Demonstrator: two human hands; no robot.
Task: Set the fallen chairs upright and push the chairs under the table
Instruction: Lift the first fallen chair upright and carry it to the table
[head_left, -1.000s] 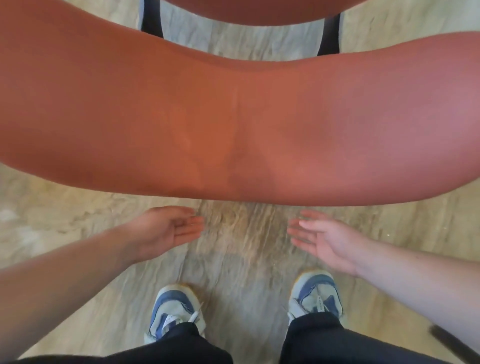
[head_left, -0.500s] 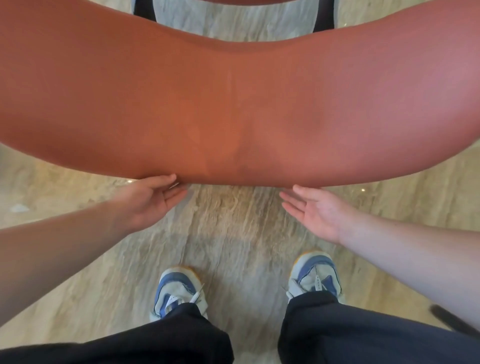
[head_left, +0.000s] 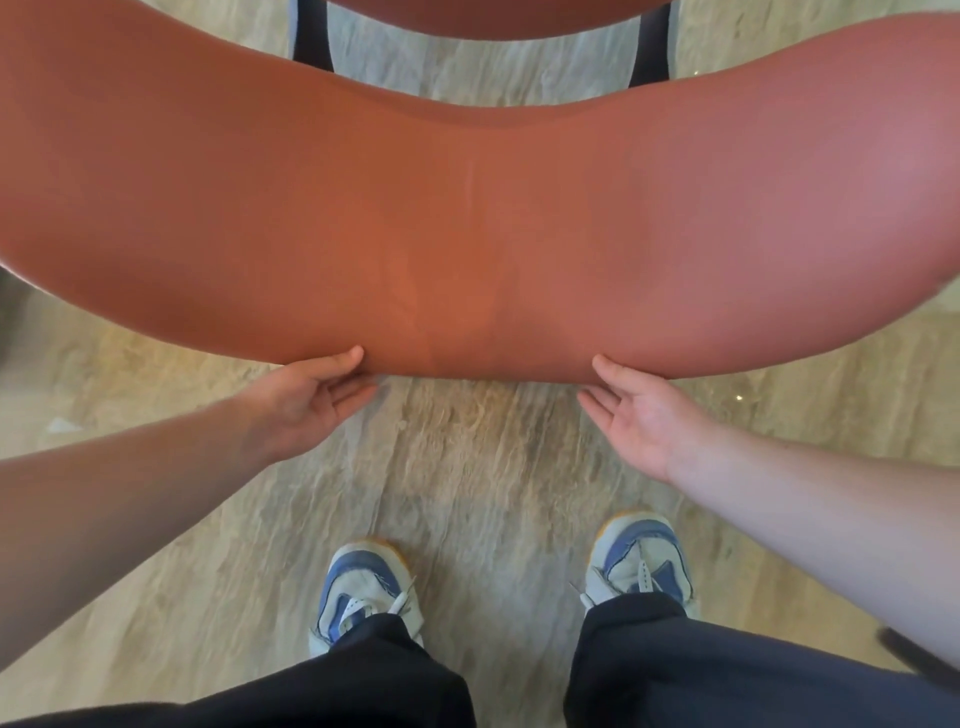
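L hand (head_left: 306, 400), R hand (head_left: 636, 410) — touching chair back (head_left: 467, 223)

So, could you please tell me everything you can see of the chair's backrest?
The backrest is a wide, curved pad in smooth orange-brown upholstery that looks like leather, with a faint vertical seam at its middle. It spans nearly the whole view above the pale stone-look floor. Two dark uprights show behind it. The left hand and right hand touch its near edge with straight fingers, thumbs against the pad.

Terracotta chair backrest (head_left: 467, 218), veined beige floor (head_left: 467, 467)
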